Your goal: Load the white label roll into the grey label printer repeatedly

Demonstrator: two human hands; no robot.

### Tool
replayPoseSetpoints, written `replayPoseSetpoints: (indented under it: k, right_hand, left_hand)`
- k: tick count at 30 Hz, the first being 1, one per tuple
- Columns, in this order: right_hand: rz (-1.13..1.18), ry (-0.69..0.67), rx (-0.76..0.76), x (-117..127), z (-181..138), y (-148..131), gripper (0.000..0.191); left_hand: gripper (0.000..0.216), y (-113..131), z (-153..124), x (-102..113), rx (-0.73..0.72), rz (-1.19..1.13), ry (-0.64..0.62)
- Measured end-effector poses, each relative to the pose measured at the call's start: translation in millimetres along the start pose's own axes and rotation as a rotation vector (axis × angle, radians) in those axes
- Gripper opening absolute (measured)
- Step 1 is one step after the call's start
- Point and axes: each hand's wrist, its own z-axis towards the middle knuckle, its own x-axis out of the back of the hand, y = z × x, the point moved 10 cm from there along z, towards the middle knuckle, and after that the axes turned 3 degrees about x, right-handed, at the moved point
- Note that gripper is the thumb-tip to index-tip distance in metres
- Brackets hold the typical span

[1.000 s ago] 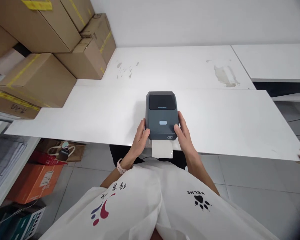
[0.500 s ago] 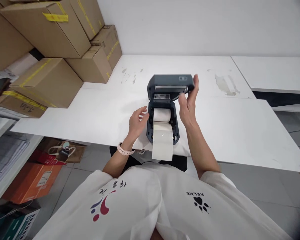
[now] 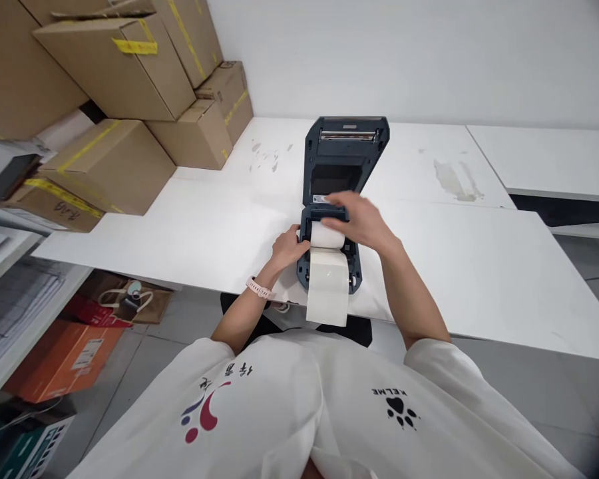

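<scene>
At its nine o'clock, the left hand [image 3: 289, 249] grips the dark plastic printer [image 3: 355, 269], apparently steadying it on the white table [image 3: 444, 259]. The angular lid [image 3: 337, 153] leans back toward twelve, exposing a smooth cylindrical paper roll [image 3: 323, 237]. Toward one, the right hand [image 3: 363, 223], fingers parted, grasps nothing; roll contact is unclear.

A plain white wall [image 3: 404, 60] is rising behind a white table [image 3: 469, 279], whose top is showing greyish patches [image 3: 454, 181] toward the back. Grey floor tiles [image 3: 544, 382] are extending below, and a white shelf unit [image 3: 34, 332] is standing at left.
</scene>
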Motion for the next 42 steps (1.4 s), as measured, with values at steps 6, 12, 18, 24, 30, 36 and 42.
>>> replayPoseSetpoints:
  k: [6, 12, 18, 24, 30, 36, 42]
  right_hand:
    - [-0.249, -0.499, -0.057, -77, 4, 11, 0.078]
    - [0.391, -0.278, -0.001, -28, -25, 14, 0.082]
    - [0.757, 0.35, -0.334, 6, -132, 108, 0.089]
    - [0.811, 0.475, -0.6, -43, -186, 163, 0.102]
    - [0.702, 0.47, -0.685, -48, -182, 167, 0.081]
    - [0.703, 0.297, -0.233, 2, -92, 77, 0.07]
    - [-0.18, -0.203, 0.032, -5, -14, -2, 0.067]
  left_hand:
    - [0.055, -1, 1, -2, 0.012, 0.066, 0.035]
    - [0.059, -5, -1, -2, 0.01, 0.012, 0.036]
    - [0.06, -8, 0, -5, 0.015, -0.023, 0.032]
    - [0.061, -10, 2, -5, 0.031, -0.018, 0.046]
    - [0.06, -11, 2, -5, 0.028, -0.05, 0.056]
    - [0.058, -10, 1, -4, 0.032, -0.057, 0.052]
    - [0.059, -10, 0, -5, 0.022, -0.061, 0.06]
